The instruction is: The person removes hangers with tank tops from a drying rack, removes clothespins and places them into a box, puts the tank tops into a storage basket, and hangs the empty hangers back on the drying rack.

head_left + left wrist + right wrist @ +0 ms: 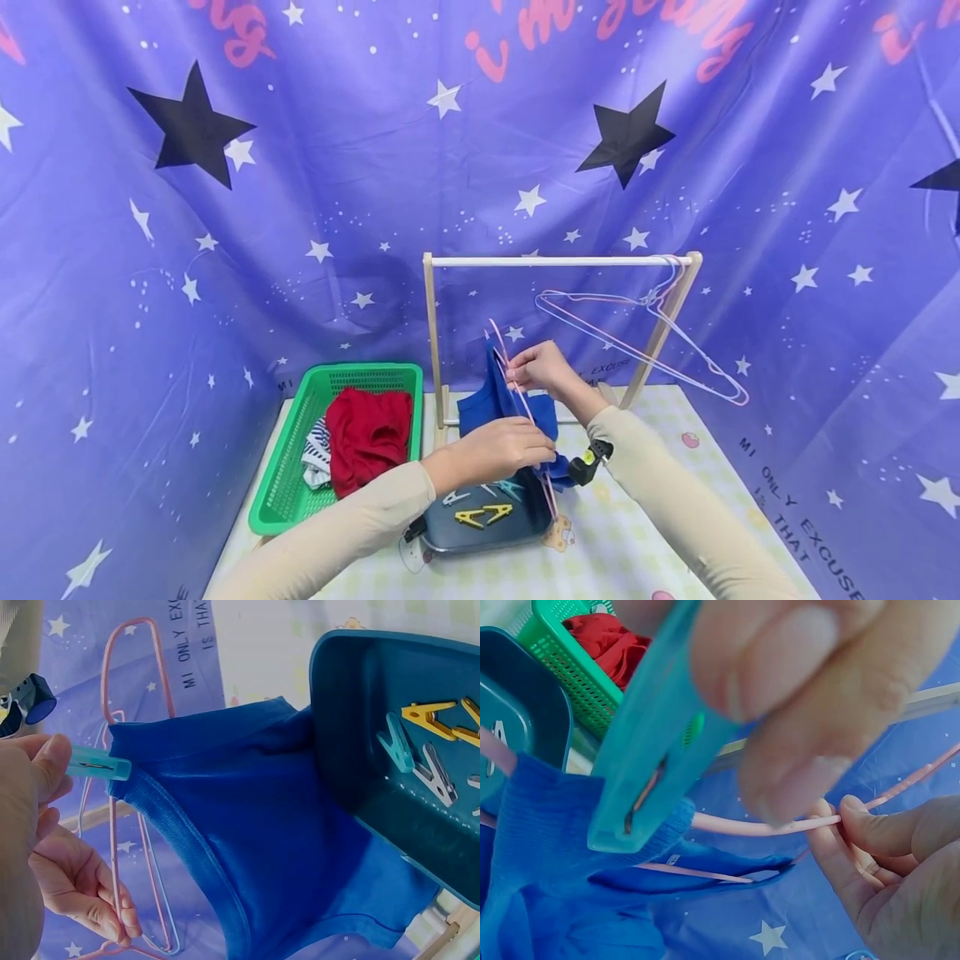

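A blue garment (225,795) with ribbed edging hangs on a pink hanger (772,825). My left hand (502,444) pinches a teal clothespin (97,763), whose jaws sit over the garment's edge and the hanger. Further up, my right hand (542,367) grips the bare pink hanger between thumb and fingers, as the right wrist view shows. Below the hands stands a dark blue tray (480,537) holding several clothespins, among them yellow clothespins (483,515) and another teal clothespin (397,742). In the head view, the left hand hides the clipped spot.
Left of the tray, a green basket (281,475) holds a red cloth (369,437) and a striped cloth (318,454). Behind stands a wooden rack with a white rail (555,262); more hangers (645,333) hang at its right end. A starry purple curtain (405,167) surrounds the table.
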A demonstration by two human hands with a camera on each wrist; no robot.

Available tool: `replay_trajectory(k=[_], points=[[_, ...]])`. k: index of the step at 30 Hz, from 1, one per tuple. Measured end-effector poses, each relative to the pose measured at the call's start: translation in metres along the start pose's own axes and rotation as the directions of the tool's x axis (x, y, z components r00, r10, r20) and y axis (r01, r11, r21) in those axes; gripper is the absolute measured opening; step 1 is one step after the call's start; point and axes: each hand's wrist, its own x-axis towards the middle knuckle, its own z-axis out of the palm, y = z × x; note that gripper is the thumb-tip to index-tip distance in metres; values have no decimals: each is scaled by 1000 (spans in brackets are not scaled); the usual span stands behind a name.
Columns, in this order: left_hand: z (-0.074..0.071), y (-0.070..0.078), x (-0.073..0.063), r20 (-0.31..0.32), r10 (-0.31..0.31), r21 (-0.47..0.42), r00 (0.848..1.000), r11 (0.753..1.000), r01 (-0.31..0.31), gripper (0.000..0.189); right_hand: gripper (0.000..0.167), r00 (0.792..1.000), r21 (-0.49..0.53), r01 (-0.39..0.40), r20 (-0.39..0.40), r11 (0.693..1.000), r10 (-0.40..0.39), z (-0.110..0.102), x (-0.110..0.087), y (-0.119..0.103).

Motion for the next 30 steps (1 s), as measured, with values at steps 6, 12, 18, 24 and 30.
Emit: replay_trajectory(k=[6,12,18,24,30], points=[[1,4,2,-1,-4,26,1000,1000,4,10,9,1000,-25,1,13,1000,-1,4,-1,1],[4,3,5,-31,-10,55,999,998,12,8,9,1000,-38,13,-11,999,-14,2,-2,-1],[8,3,8,-52,-22,56,998,998,25,10,7,999,-43,24,-20,999,-25,2,2,3],[12,5,12,-73,-33,55,997,998,37,11,5,999,-51,48,-22,998,-50,2,2,6],[18,6,13,-107,-10,91,994,996,20,11,7,997,-56,61,-39,997,-64,0,2,5]])
